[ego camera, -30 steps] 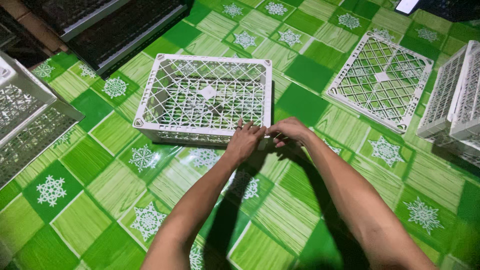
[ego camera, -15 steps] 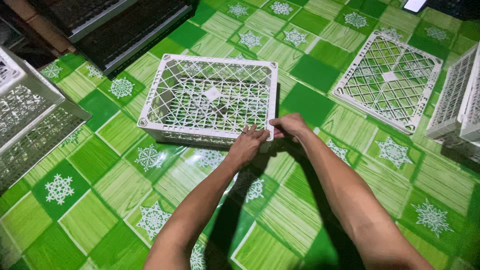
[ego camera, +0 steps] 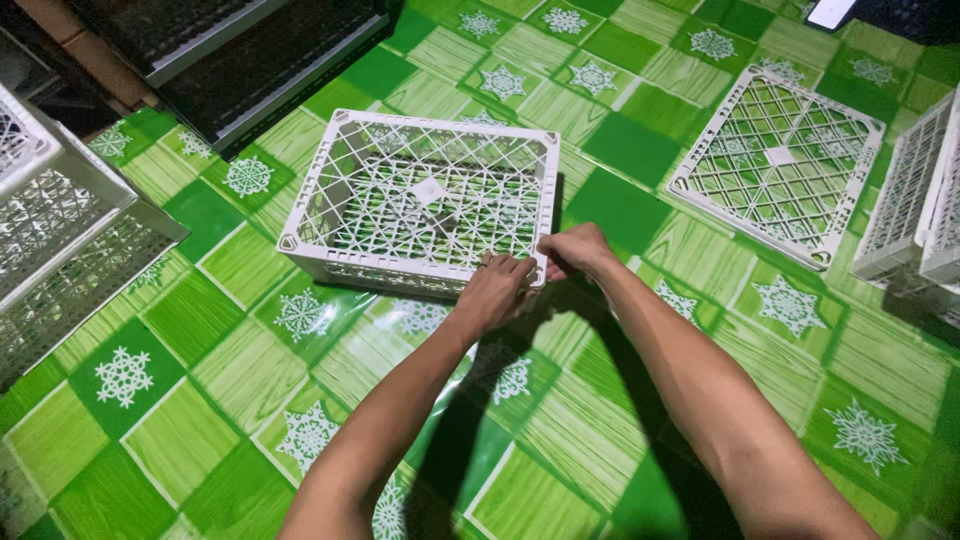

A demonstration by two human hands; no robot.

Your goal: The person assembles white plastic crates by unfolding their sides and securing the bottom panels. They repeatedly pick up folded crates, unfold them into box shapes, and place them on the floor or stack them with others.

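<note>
white lattice crate [ego camera: 425, 195] on green checkered mat [ego camera: 200, 330] with white snowflake motifs.

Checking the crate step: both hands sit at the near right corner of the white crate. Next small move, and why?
Probably press that corner together. The left hand and right hand both grip the near right corner of the white lattice crate, whose walls stand upright, while a flat panel lies apart on the green mat. I can't tell whether the corner is locked.

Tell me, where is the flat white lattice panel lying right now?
In the head view, the flat white lattice panel lies on the green patterned floor mat at upper right, right of the white crate both hands touch, beside stacked crates at the right edge.
</note>
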